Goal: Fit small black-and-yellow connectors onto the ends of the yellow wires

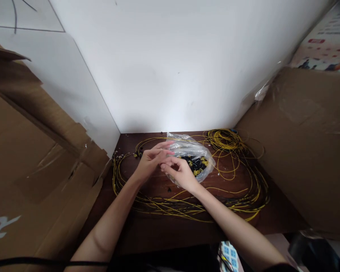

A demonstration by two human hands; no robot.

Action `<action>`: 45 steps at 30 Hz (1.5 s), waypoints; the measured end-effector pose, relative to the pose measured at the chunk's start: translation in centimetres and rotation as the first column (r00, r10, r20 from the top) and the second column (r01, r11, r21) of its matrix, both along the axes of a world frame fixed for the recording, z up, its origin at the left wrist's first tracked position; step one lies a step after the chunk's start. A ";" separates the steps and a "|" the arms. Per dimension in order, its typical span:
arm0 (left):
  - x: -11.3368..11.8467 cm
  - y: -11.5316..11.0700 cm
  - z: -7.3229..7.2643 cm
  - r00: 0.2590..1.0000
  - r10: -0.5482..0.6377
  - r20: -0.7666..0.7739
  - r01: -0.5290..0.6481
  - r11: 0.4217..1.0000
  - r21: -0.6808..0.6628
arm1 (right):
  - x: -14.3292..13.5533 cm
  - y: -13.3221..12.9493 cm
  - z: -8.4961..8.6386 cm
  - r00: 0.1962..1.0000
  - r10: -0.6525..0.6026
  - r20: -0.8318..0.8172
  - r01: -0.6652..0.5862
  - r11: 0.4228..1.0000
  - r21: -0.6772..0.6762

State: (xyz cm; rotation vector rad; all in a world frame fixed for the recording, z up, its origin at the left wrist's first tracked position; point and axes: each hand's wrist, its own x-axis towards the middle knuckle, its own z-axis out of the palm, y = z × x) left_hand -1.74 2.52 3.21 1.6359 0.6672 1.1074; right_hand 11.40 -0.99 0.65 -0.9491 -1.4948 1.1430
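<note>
My left hand [153,160] and my right hand [181,172] meet over the middle of the dark table, fingertips close together. The right thumb and forefinger are pinched. The left thumb presses in towards its fingers, some of which stretch forward. Whatever lies between the fingertips is too small or hidden to make out. Just beyond and beneath the hands lies a clear plastic bag [206,150], partly covered by them. Small black and yellow parts [197,164] fill it. Thin yellow cable [170,215] with dark sections loops around the bag and passes below my forearms.
A tangled coil of yellow cable [225,140] sits at the back right of the table [158,236]. Cardboard boxes stand left [39,162] and right [297,147], with a white wall [170,68] behind. A power strip [229,257] shows below the front edge.
</note>
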 end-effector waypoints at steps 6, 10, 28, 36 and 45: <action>1.3 -0.6 -0.7 0.996 -0.084 -0.024 0.083 0.996 -0.027 | 0.9 0.5 0.3 0.992 -0.112 -0.062 0.116 0.991 0.060; 1.7 -0.8 -1.0 0.997 -0.080 -0.008 0.080 0.997 0.002 | 1.1 0.7 0.2 0.986 -0.152 -0.070 0.160 0.978 0.135; 2.1 -1.5 -1.3 0.875 -0.328 -0.355 0.283 0.943 -0.173 | 11.1 0.8 5.1 0.602 -0.584 -0.544 0.752 0.643 0.142; 2.2 -1.9 -1.3 0.855 -0.444 -0.270 0.353 0.878 -0.325 | 12.9 -4.5 5.4 0.588 -0.655 -0.475 0.776 0.623 0.102; 2.2 -2.2 -0.4 0.897 -0.442 -0.014 0.397 0.819 -0.415 | 6.0 -8.6 0.7 0.918 -0.307 0.252 0.331 0.942 -0.056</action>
